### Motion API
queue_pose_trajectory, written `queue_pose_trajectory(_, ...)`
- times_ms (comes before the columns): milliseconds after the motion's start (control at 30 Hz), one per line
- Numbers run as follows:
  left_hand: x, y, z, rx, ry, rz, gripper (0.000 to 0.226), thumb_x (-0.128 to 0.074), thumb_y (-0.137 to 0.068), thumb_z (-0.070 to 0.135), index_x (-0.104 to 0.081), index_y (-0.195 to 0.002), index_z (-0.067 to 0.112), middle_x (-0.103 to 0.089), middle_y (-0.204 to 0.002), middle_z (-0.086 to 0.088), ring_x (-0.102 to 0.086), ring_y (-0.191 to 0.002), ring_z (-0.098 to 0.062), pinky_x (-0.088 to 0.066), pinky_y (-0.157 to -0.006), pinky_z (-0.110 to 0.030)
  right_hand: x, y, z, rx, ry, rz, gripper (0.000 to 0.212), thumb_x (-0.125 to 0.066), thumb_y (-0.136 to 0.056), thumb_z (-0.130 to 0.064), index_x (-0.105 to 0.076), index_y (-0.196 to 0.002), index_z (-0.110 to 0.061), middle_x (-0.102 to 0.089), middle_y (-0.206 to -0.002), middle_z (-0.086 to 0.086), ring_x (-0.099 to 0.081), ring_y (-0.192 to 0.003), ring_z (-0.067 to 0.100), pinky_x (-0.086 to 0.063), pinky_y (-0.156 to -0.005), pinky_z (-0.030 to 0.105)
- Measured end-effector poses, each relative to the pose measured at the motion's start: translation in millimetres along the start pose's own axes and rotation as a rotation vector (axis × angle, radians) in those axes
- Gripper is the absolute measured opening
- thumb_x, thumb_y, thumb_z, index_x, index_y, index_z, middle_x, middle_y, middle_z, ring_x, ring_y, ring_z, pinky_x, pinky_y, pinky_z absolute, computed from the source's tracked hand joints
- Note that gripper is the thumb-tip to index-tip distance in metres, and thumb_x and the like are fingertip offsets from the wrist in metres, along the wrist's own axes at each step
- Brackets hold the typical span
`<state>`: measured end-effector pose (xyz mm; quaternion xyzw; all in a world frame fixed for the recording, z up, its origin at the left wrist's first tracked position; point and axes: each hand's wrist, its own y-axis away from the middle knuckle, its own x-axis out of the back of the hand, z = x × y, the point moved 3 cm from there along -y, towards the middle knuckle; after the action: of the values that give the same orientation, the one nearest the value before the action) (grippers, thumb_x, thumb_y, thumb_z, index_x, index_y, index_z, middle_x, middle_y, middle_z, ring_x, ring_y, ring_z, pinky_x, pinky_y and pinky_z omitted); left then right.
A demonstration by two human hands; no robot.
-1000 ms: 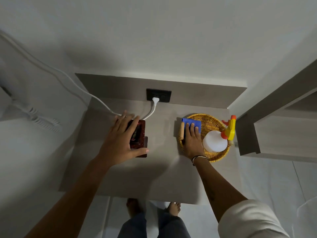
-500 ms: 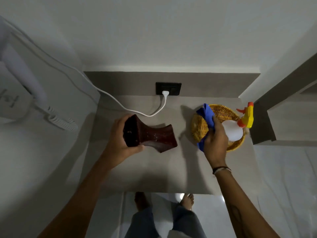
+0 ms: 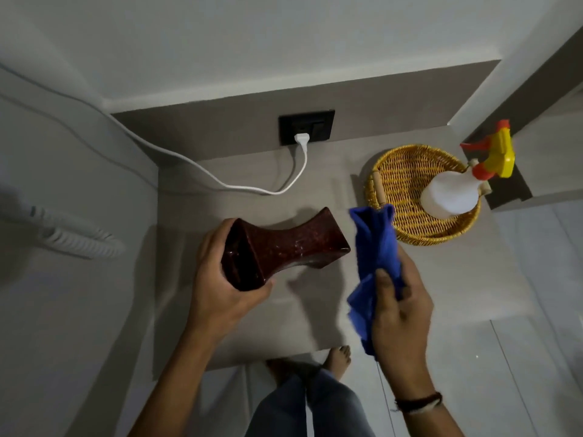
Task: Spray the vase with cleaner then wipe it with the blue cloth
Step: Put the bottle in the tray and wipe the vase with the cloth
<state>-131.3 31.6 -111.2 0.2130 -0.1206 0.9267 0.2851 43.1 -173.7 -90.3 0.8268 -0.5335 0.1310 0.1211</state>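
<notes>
A dark red-brown vase [image 3: 284, 247] with a pinched waist is tilted on its side above the grey table [image 3: 441, 279]. My left hand [image 3: 217, 285] grips it at its square end. My right hand [image 3: 400, 310] holds the crumpled blue cloth [image 3: 375, 247] just right of the vase's other end, close to it but apart. The white spray bottle [image 3: 451, 193] with a yellow and orange trigger head stands in the round wicker basket [image 3: 407, 171] at the table's back right.
A black wall socket [image 3: 306, 127] with a white plug and cable [image 3: 220, 181] sits behind the table. A coiled white cord [image 3: 79, 238] hangs at the left. A cabinet edge stands right of the basket. My feet show below the table's front edge.
My right hand lifted the blue cloth out of the basket and brought it left toward the vase. My left hand picked the vase up off the table and tipped it sideways.
</notes>
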Motion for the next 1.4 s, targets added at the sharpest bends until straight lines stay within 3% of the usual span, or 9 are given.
queue_pose_trajectory(133, 0.3, 8.7, -0.5, 0.045, -0.022, 0.018, 0.104, -0.086, -0.056, 0.046, -0.049, -0.150, 0.024, -0.055, -0.132, 0.006, -0.049, -0.126, 0.021, -0.038, -0.100, 0.001, -52.7, 18.6, -36.5, 0.282, 0.057, -0.393, 0.060, -0.041, -0.103, 0.001, -0.042, -0.161, -0.013, -0.054, -0.160, 0.011, -0.061, -0.140, 0.032, -0.053, -0.115, 0.048)
queue_pose_trajectory(233, 0.2, 10.7, -5.0, 0.035, 0.018, -0.005, 0.095, -0.089, -0.055, 0.038, -0.055, -0.141, 0.018, -0.059, -0.132, 0.014, -0.055, -0.125, 0.017, -0.041, -0.103, -0.004, -93.8, 37.1, -44.3, 0.444, 0.154, -0.780, 0.074, -0.035, -0.098, 0.003, -0.021, -0.168, -0.018, -0.018, -0.179, 0.007, -0.015, -0.167, 0.025, -0.019, -0.136, 0.044)
queue_pose_trajectory(367, 3.9, 13.2, -13.1, 0.018, -0.060, -0.019, 0.099, -0.093, -0.050, 0.022, -0.059, -0.141, 0.005, -0.061, -0.129, 0.003, -0.049, -0.126, 0.026, -0.037, -0.103, 0.001, -91.1, 28.8, -12.7, 0.683, 0.499, -0.671, 0.094, -0.038, -0.088, 0.011, -0.006, -0.170, -0.021, -0.002, -0.181, 0.001, 0.001, -0.168, 0.022, -0.001, -0.137, 0.038)
queue_pose_trajectory(500, 3.7, 16.9, -11.9, 0.017, -0.073, -0.004, 0.109, -0.091, -0.048, 0.022, -0.055, -0.148, -0.003, -0.054, -0.133, -0.005, -0.045, -0.123, 0.030, -0.035, -0.100, 0.004, -64.3, -25.3, 14.2, 0.551, 0.780, -0.599, 0.092, -0.045, -0.096, 0.017, 0.000, -0.167, -0.021, 0.014, -0.176, 0.000, 0.014, -0.165, 0.023, 0.006, -0.137, 0.039)
queue_pose_trajectory(733, 3.8, 17.2, 0.9, 0.077, -0.052, 0.007, 0.090, -0.087, -0.049, 0.039, -0.058, -0.133, 0.031, -0.058, -0.127, 0.012, -0.054, -0.118, 0.024, -0.037, -0.096, 0.005, -101.7, 50.5, -30.4, 0.635, 0.338, -0.739, 0.083, -0.035, -0.094, -0.001, -0.008, -0.171, -0.018, -0.004, -0.181, 0.002, -0.003, -0.168, 0.025, -0.006, -0.137, 0.041)
queue_pose_trajectory(867, 4.6, 13.9, 7.4, 0.044, -0.131, 0.009, 0.099, -0.084, -0.049, 0.045, -0.051, -0.143, 0.035, -0.040, -0.125, 0.034, -0.046, -0.118, 0.028, -0.035, -0.090, 0.008, -70.2, -2.0, 2.7, 0.586, 0.520, -0.637, 0.078, -0.054, -0.099, 0.010, -0.020, -0.167, -0.012, -0.009, -0.178, 0.007, -0.007, -0.167, 0.026, -0.020, -0.134, 0.053)
queue_pose_trajectory(1000, -4.6, 0.3, 28.3, 0.007, -0.209, -0.020, 0.101, -0.082, -0.051, 0.047, -0.045, -0.145, 0.043, -0.047, -0.124, 0.031, -0.062, -0.116, -0.015, -0.056, -0.091, -0.024, -57.5, -29.4, 2.1, 0.358, 0.421, -0.585, 0.078, -0.053, -0.094, 0.020, -0.027, -0.164, -0.006, -0.016, -0.176, 0.010, -0.012, -0.166, 0.030, -0.023, -0.133, 0.056)
queue_pose_trajectory(1167, -9.1, -7.0, 38.0, 0.030, -0.198, -0.045, 0.091, -0.083, -0.056, 0.045, -0.060, -0.142, 0.029, -0.059, -0.134, 0.009, -0.064, -0.121, -0.020, -0.058, -0.099, -0.047, -82.7, 27.2, -28.4, 0.457, 0.066, -0.647, 0.078, -0.041, -0.095, 0.004, -0.020, -0.169, -0.010, -0.019, -0.179, 0.002, -0.018, -0.167, 0.024, -0.017, -0.136, 0.038)
queue_pose_trajectory(1400, -7.5, -7.6, 44.0, 0.021, -0.247, -0.042, 0.100, -0.081, -0.051, 0.048, -0.052, -0.144, 0.029, -0.053, -0.126, 0.013, -0.062, -0.114, -0.020, -0.057, -0.092, -0.034, -53.7, -42.8, 26.5, 0.404, 0.513, -0.517, 0.076, -0.055, -0.097, 0.016, -0.029, -0.165, -0.007, -0.022, -0.176, 0.011, -0.020, -0.165, 0.035, -0.027, -0.131, 0.057)
